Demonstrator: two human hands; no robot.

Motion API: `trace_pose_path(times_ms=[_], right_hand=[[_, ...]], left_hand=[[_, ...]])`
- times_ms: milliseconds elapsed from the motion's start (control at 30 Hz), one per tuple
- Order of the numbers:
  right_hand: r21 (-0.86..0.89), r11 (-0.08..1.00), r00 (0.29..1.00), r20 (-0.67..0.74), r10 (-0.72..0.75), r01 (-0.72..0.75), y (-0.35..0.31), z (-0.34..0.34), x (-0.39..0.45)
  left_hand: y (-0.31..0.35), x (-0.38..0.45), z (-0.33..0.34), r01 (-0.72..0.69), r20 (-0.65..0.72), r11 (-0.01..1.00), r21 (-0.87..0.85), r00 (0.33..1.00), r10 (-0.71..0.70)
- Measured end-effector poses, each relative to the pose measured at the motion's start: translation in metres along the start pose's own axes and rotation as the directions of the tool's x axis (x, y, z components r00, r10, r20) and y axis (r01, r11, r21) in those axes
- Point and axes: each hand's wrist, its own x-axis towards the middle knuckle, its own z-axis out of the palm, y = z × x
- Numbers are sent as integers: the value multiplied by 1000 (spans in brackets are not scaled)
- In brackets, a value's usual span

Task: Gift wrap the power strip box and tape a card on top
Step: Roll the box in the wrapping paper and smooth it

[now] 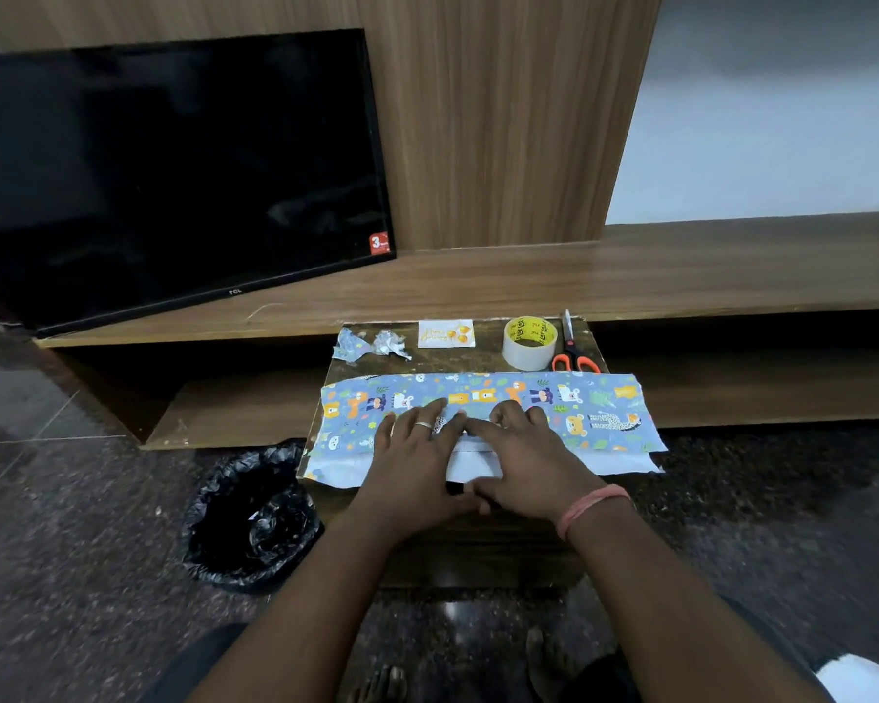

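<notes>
Blue wrapping paper (600, 413) printed with cartoon animals is folded over the power strip box on a small dark table (483, 327). The box itself is hidden under the paper and my hands; a white strip (473, 464) shows between them, paper underside or box, I cannot tell which. My left hand (417, 459) and my right hand (523, 454) lie side by side with fingers stretched flat, pressing the paper down at its middle. A small white greeting card (446, 333) with yellow balloons lies at the table's far edge.
A roll of clear tape (529, 342) and orange-handled scissors (573, 353) sit at the table's far right. Two crumpled paper scraps (371, 343) lie far left. A black-lined bin (252, 520) stands left of the table. Behind are a wooden shelf (681, 276) and a television (173, 175).
</notes>
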Motion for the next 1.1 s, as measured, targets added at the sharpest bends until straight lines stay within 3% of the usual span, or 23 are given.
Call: trace_pose_path(times_ms=[67, 200, 300, 467, 700, 833, 1100], right_hand=[[-79, 997, 1000, 2, -13, 13, 0, -1, -2], [74, 996, 999, 14, 43, -44, -1, -4, 4], [53, 996, 997, 41, 73, -75, -2, -2, 8], [222, 968, 984, -105, 141, -115, 1, -4, 21], [284, 943, 952, -197, 235, -174, 0, -3, 34], [397, 873, 923, -132, 360, -284, 5, -4, 46], [480, 789, 877, -80, 473, -382, 6, -7, 61]], left_hand=[[-4, 3, -4, -41, 37, 999, 32, 999, 39], [-6, 4, -6, -16, 40, 999, 42, 999, 15], [-7, 5, -4, -20, 0, 999, 32, 1000, 20], [-3, 9, -8, 38, -72, 994, -99, 996, -45], [1, 13, -7, 103, -99, 988, -111, 988, -114], [4, 16, -5, 125, -144, 987, -98, 980, -138], [3, 20, -3, 132, -180, 982, -136, 971, -156]])
